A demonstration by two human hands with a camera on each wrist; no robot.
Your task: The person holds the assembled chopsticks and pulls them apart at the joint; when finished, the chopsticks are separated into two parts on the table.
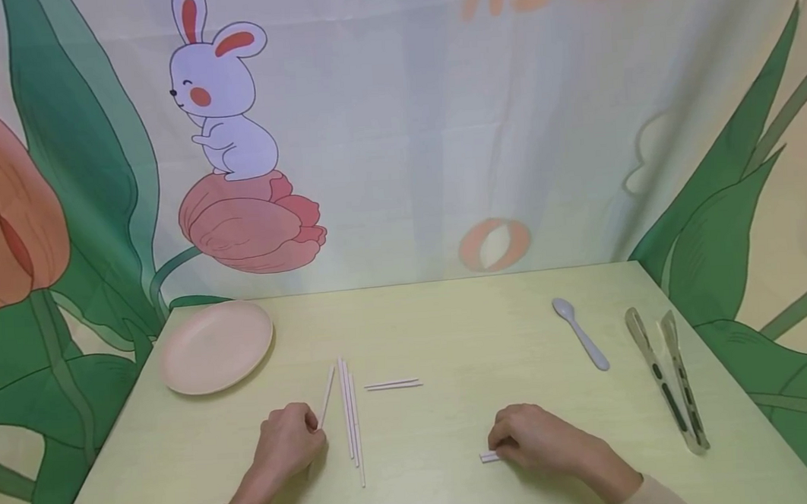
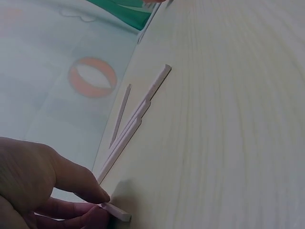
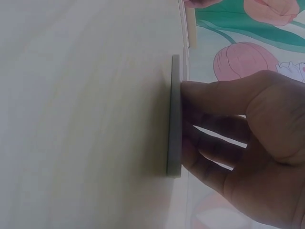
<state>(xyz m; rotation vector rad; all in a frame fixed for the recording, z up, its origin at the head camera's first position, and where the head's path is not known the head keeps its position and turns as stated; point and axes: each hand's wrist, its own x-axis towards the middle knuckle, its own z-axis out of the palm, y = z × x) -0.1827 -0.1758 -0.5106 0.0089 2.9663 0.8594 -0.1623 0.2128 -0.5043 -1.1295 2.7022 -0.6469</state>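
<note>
My left grip [image 1: 290, 444] pinches a thin stick [image 1: 327, 397], whose far end points to one o'clock. At three o'clock from this grip, just beside, lie three long sticks [image 1: 351, 418]. My right grip [image 1: 538, 437] pinches a short pale piece [image 1: 488, 457], which shows at eight o'clock from it; whether it touches the surface [image 1: 448, 326], I cannot tell. I judge all these light, stiff and rather smooth, and easy to snap, so I should hold near the middle, gently.

sticks [image 1: 349, 415]: pale pink | plate [image 1: 217, 349]: peach | spoon [image 1: 583, 338]: lavender | table [image 1: 442, 326]: pale-yellow wood-grain | backdrop [image 1: 370, 132]: tulip-and-rabbit print
</note>
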